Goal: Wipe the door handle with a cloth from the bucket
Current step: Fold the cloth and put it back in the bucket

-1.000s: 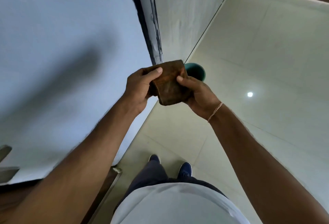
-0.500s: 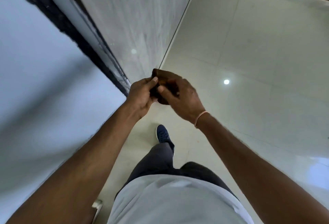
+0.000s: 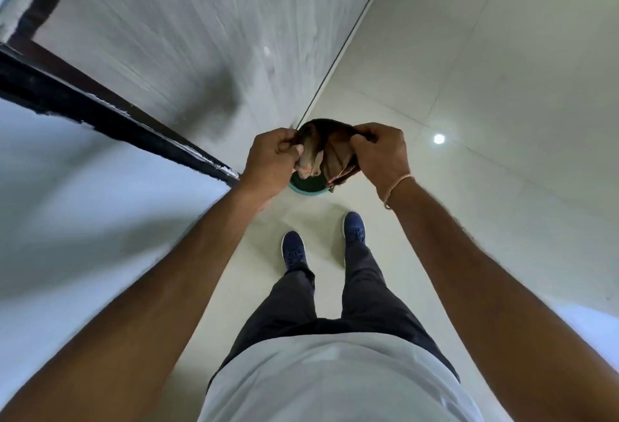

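Both hands grip the brown cloth (image 3: 323,153), the left hand (image 3: 273,161) and right hand (image 3: 380,156) each closed on one end, bunching it directly above the green bucket (image 3: 308,185) on the tiled floor (image 3: 469,86); a second ago the cloth was a flat folded pad, half a second ago a tight wad, suggesting it is being wrung or returned; the bucket's contents are hidden behind the cloth; the door handle is out of view; blue shoes (image 3: 294,250) stand just behind the bucket, beside the dark door frame (image 3: 117,120).
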Motion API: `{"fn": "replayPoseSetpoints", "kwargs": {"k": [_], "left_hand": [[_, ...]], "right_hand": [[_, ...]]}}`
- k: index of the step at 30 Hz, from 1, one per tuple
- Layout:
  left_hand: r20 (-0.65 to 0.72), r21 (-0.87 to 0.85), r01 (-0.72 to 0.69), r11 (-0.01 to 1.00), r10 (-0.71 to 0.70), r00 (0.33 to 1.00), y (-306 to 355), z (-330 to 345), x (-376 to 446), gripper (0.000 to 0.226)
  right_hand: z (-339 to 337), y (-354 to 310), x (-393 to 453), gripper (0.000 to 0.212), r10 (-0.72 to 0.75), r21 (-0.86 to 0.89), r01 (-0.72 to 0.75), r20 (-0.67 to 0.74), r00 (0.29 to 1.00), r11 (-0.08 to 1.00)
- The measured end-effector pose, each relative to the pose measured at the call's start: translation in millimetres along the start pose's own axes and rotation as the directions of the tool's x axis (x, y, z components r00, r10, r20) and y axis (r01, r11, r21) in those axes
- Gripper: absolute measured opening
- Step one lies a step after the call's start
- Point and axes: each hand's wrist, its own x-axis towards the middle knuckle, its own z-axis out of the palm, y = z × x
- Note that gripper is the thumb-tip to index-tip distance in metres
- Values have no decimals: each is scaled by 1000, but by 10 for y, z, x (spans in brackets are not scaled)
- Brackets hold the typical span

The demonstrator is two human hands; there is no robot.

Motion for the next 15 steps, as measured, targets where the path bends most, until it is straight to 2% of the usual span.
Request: {"fn": "replayPoseSetpoints", "kwargs": {"k": [3, 5, 7, 9, 11, 12, 13, 15], "left_hand": [[-86, 108, 35, 994, -25, 996, -32, 234, 55, 18], [-133, 204, 21, 979, 7, 991, -6, 426, 45, 16], [-208, 215, 23, 976, 23, 978, 27, 558, 91, 16], [-181, 80, 31, 996, -16, 983, -8, 618, 169, 25], [-102, -134, 86, 987, -100, 990, -50, 673, 225, 35], [-78, -222, 124, 967, -144, 987, -91, 698, 276, 32], [-61, -301, 167, 939, -194, 979, -155, 716, 346, 26], [-55, -402, 240, 883, -285, 957, -297, 716, 510, 26]], "right_hand": [[174, -30, 142, 26, -44, -71, 56, 153, 987, 996], [258, 15, 146, 26, -85, -85, 119, 325, 942, 989], [295, 71, 247, 24, -68, -58, 101, 414, 908, 993], [314, 131, 423, 29, 14, 3, -17, 445, 895, 1000], [345, 167, 610, 39, 102, 91, -170, 503, 858, 981], [377, 193, 703, 38, 126, 115, -216, 521, 844, 970], [422, 254, 800, 30, 136, 126, -237, 533, 835, 963], [533, 399, 994, 6, 103, 60, -158, 532, 840, 986]]}}
